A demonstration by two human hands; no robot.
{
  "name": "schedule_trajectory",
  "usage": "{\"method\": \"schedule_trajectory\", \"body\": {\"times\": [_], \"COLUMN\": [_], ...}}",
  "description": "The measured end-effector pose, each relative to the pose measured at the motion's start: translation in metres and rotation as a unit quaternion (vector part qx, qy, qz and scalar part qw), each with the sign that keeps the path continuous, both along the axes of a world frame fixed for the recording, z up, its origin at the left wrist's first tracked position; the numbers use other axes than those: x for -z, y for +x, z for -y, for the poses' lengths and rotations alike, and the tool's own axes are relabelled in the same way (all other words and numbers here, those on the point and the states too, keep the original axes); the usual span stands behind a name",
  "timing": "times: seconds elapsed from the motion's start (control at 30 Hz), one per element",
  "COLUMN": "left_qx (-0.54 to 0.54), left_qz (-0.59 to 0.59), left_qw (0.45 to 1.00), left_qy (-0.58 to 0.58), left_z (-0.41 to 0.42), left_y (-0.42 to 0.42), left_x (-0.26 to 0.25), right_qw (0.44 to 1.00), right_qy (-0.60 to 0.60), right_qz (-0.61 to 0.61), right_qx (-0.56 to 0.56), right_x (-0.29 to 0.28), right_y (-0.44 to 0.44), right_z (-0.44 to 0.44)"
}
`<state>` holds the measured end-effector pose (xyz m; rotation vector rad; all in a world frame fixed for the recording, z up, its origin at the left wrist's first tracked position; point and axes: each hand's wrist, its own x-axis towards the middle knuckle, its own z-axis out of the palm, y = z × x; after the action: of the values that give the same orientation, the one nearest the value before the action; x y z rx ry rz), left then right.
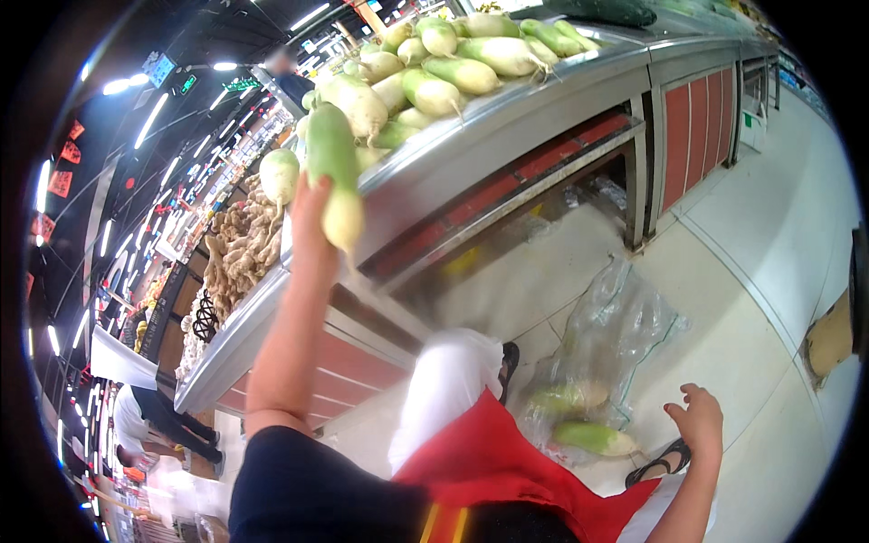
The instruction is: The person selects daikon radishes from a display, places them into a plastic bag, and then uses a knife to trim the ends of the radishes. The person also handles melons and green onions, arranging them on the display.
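My left hand (313, 203) is raised over the corner of the steel counter, closed around a green-and-white radish (333, 153). The radish is upright, with its pale root end pointing down. Behind it, a pile of similar radishes (434, 88) lies on the metal display counter (502, 129). My right hand (699, 417) hangs low above the floor, holding nothing, its fingers apart. To the left of that hand, a clear plastic bag (601, 326) is spread on the tiles. One radish (594, 438) lies at the bag's lower end, and another (567, 400) shows through the film.
Ginger roots (241, 237) and garlic bulbs (193, 339) lie along the counter, left of my arm. A lower shelf frame (509, 197) juts out under the counter. A person (146, 421) bends over at the far left. A tan cylindrical object (829, 336) stands at the right edge.
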<state>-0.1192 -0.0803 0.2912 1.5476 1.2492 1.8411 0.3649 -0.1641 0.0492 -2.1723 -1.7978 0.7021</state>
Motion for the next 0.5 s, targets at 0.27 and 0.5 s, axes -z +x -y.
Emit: {"method": "schedule_trajectory", "body": {"times": [0.27, 0.5], "left_qx": [-0.167, 0.185], "left_qz": [-0.13, -0.473], "left_qw": [0.976, 0.86], "left_qy": [-0.055, 0.045], "left_z": [-0.15, -0.064], "left_y": [-0.13, 0.126], "left_x": [-0.215, 0.005], "right_qw": [0.999, 0.999], "right_qy": [-0.041, -0.03], "right_qz": [-0.006, -0.003], "right_qx": [-0.018, 0.029], "right_x": [0.005, 0.001], "right_y": [-0.006, 0.001], "right_z": [0.005, 0.005]}}
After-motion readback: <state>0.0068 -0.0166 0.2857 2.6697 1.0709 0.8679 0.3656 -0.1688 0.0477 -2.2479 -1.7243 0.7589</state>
